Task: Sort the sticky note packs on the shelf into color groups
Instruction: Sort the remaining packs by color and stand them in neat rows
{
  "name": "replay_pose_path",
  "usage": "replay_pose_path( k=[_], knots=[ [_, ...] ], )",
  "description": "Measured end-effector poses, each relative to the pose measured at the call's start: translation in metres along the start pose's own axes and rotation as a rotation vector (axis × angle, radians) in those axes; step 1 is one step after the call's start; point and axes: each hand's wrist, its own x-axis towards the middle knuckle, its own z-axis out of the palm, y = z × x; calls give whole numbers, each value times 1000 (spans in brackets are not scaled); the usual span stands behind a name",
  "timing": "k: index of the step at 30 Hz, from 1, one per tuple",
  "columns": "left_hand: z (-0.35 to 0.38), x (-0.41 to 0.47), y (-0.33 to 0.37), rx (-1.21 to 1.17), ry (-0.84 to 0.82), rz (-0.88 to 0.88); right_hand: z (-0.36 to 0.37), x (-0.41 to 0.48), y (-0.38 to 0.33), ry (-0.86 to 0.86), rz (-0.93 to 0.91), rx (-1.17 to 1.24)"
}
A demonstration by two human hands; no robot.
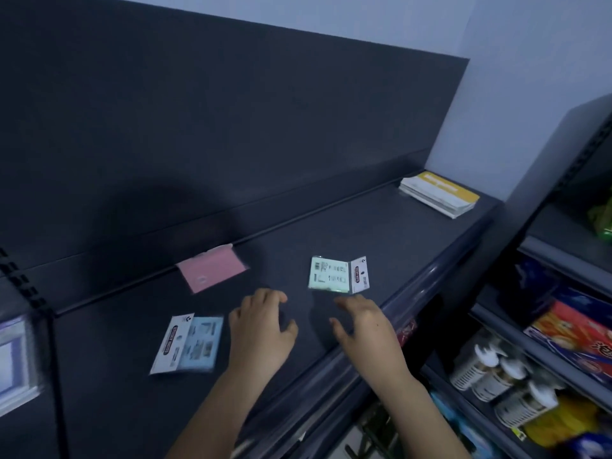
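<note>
Pink pack (212,271) and blue pack (188,342) lie apart from the green pack (331,273), seemingly sorted; left hand (261,329) and right hand (364,326) hover empty, fingers spread.

Yellow-white booklet stack (438,194) far right; white bottles (490,376), orange box (576,329) lower right.

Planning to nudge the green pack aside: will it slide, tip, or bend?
The green pack lies flat and thin on the shelf, so it should slide, not tip. Its clear wrap looks glossy, likely slippery to pinch. The white card flap at its side may flex if lifted there.
</note>
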Motion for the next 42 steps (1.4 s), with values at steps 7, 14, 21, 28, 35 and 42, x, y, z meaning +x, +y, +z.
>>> replay_pose_path(
  k=[7, 14, 21, 28, 35, 42],
  knots=[
    [5, 45, -16, -18, -2, -62, 18, 52, 7, -75, 11, -34],
    [18, 76, -23, -13, 20, -145, 35, 110, 27, -201, 32, -162],
    [34, 93, -19, 7, 124, -392, 34, 172, 61, -573, 4, -273],
    [27, 77, -21, 52, 298, -577, 36, 190, 59, -779, -125, -247],
    [-4, 40, -32, 73, 409, -742, 34, 197, 29, -688, -179, 35],
    [-36, -14, -59, 133, 202, -1101, 40, 174, -31, -155, -557, 468]
  ],
)
